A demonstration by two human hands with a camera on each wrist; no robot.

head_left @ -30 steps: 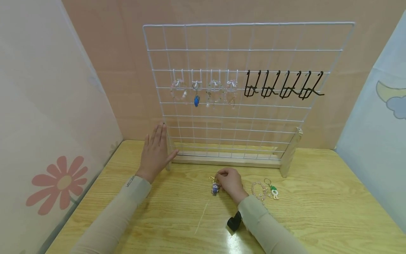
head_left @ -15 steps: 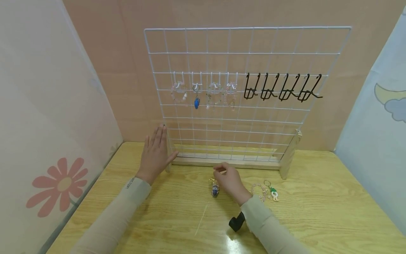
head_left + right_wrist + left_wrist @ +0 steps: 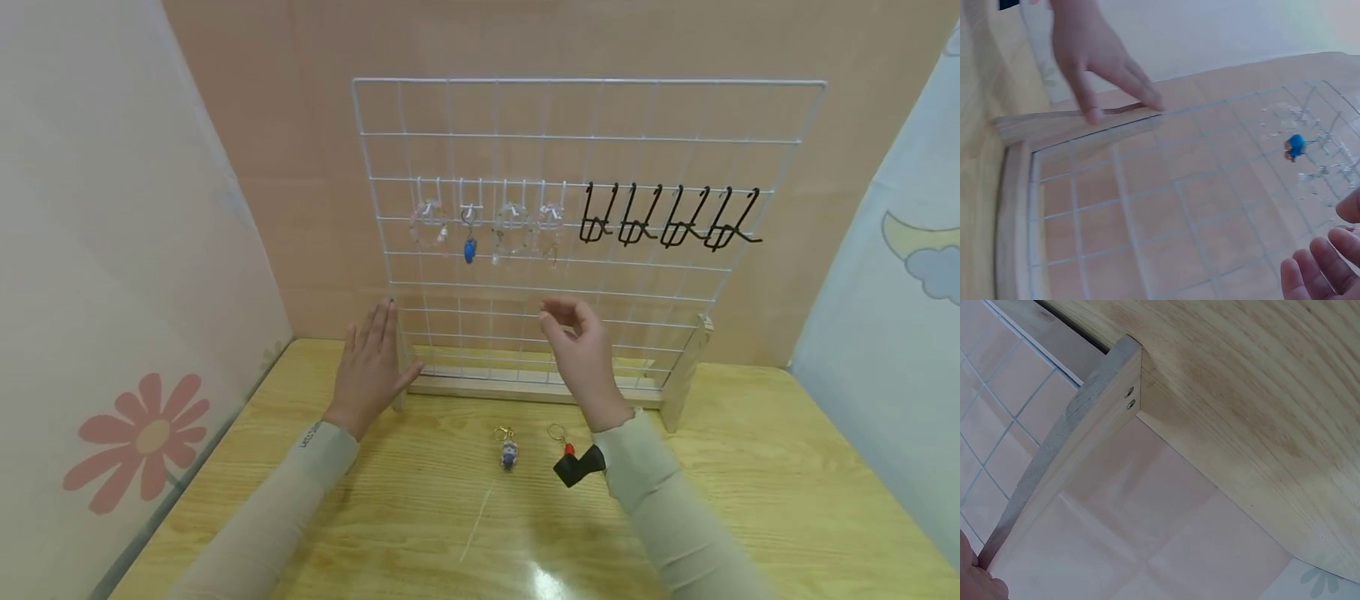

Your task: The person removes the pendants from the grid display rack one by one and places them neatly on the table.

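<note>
My left hand [image 3: 367, 358] rests with straight fingers on the rack's left wooden post; in the left wrist view, its fingertips are at the edge of that post [image 3: 1072, 431]. My right hand [image 3: 581, 350] is raised before the white wire grid [image 3: 517, 292], thumb and index fingertips close together. I cannot tell whether it holds something. Below it on the table lie a purple figure keychain [image 3: 509, 454] and a red keychain [image 3: 568, 450], the latter partly behind a black strap [image 3: 577, 467] at the wrist. In the right wrist view, the right fingers [image 3: 1322, 269] are loosely bent.
White hooks hold bead bracelets [image 3: 429, 223] and a blue keychain [image 3: 469, 250]. To their right, several black hooks [image 3: 678, 217] hang on the same wire. A wooden base bar [image 3: 525, 390] and right post [image 3: 684, 375] stand on the table [image 3: 420, 500].
My right hand has risen from beside the purple keychain to in front of the grid. The red keychain has come into view; the bracelet and green keychain are now hidden. The left hand stays put.
</note>
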